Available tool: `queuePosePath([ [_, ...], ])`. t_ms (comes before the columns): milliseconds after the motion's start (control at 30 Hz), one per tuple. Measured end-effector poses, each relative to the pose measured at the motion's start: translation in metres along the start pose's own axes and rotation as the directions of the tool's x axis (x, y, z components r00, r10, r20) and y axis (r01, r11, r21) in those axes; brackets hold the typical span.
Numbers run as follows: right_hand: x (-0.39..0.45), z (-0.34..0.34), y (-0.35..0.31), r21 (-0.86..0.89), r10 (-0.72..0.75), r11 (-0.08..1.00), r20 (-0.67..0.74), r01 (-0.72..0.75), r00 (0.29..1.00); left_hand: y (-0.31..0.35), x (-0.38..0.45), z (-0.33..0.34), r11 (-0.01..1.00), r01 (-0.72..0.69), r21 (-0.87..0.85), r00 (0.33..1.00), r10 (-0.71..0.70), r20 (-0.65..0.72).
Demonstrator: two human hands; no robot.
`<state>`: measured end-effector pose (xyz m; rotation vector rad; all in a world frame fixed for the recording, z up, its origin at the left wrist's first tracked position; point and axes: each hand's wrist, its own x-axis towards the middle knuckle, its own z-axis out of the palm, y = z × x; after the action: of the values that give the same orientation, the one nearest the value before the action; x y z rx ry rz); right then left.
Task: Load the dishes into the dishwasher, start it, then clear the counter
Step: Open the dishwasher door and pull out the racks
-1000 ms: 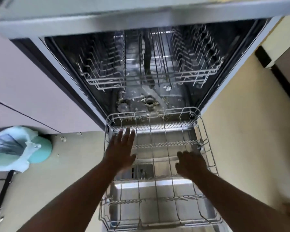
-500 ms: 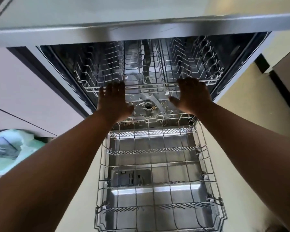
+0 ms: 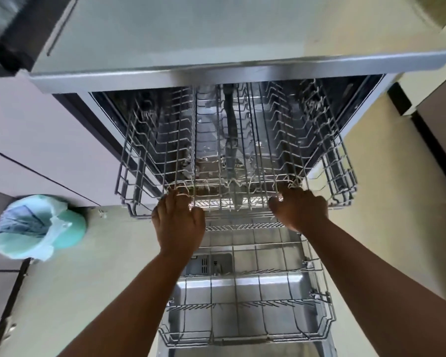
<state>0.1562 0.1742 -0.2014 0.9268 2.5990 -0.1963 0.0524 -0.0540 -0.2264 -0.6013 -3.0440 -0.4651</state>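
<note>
Head view. Both hands grip the front rail of the dishwasher's upper rack, which stands partly out of the tub. The left hand has its fingers curled over the rail wire at the rack's 7 o'clock corner; the right hand is closed on the same rail toward 5 o'clock. Neither hand holds anything else.

What could go wrong, as I judge it: the two grips sit unevenly about the rack's middle, so a harder pull on one side could skew the rack on its runners and jam it. A fast pull could run it hard against its end stops. The tines stand close to the knuckles, and a finger threaded through the wire could get pinched if the rack jolts. Specks of debris show on the tub floor behind the rail; these may dirty the wash or clog the drain, though I cannot tell what they are.

The lower rack lies fully out over the open door, directly beneath the forearms, at 6 o'clock from the hands. Both racks look empty; no dishes are in sight, so loading has not begun. The counter top runs across 12 o'clock, above the tub opening, and the part in view is bare.

A lined waste bin stands on the floor at 9 o'clock, well apart from the left hand and clear of the racks' travel.
</note>
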Motion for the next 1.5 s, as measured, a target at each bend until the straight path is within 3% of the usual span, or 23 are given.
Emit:
queuePosePath([
  [167, -0.024, 0.001, 0.002, 0.008, -0.015, 1.0, 0.265, 0.014, 0.964, -0.007, -0.018, -0.016, 0.988, -0.045, 0.148, 0.975, 0.011, 0.223],
  [300, -0.06, 0.012, 0.011, 0.029, -0.067, 0.998, 0.341, 0.061, 0.938, -0.01, -0.059, -0.03, 0.969, -0.112, 0.221, 0.933, 0.026, 0.359],
  [433, -0.093, 0.029, 0.018, 0.006, -0.175, 0.981, 0.443, 0.193, 0.879, -0.009, -0.096, -0.043, 0.969, -0.081, 0.231, 0.88, -0.039, 0.474],
  [567, -0.12, 0.05, 0.023, 0.02, -0.146, 0.988, 0.485, 0.156, 0.862, -0.015, -0.123, -0.048, 0.961, -0.082, 0.266, 0.821, -0.086, 0.564],
  [700, -0.151, 0.058, 0.028, -0.006, -0.149, 0.984, 0.519, 0.177, 0.842, -0.023, -0.15, -0.051, 0.954, -0.149, 0.26, 0.786, -0.045, 0.616],
  [833, -0.187, 0.066, 0.028, -0.022, -0.163, 0.979, 0.496, 0.201, 0.853, -0.027, -0.182, -0.059, 0.968, -0.109, 0.228, 0.731, -0.077, 0.678],
  [967, -0.214, 0.068, 0.03, 0.009, -0.048, 0.999, 0.563, 0.052, 0.825, -0.035, -0.209, -0.065, 0.959, -0.192, 0.208, 0.696, -0.016, 0.718],
  [1100, -0.217, 0.072, 0.031, -0.006, -0.04, 0.999, 0.534, 0.052, 0.844, -0.035, -0.208, -0.075, 0.957, -0.225, 0.181, 0.658, 0.013, 0.753],
  [1267, -0.23, 0.062, 0.025, -0.041, 0.018, 0.999, 0.39, -0.002, 0.921, -0.039, -0.19, -0.096, 0.986, -0.163, 0.043, 0.477, 0.04, 0.878],
  [1500, -0.262, 0.04, 0.01, -0.053, -0.013, 0.998, 0.213, 0.025, 0.977, -0.051, -0.186, -0.127, 0.941, -0.331, 0.074, 0.549, 0.128, 0.826],
])
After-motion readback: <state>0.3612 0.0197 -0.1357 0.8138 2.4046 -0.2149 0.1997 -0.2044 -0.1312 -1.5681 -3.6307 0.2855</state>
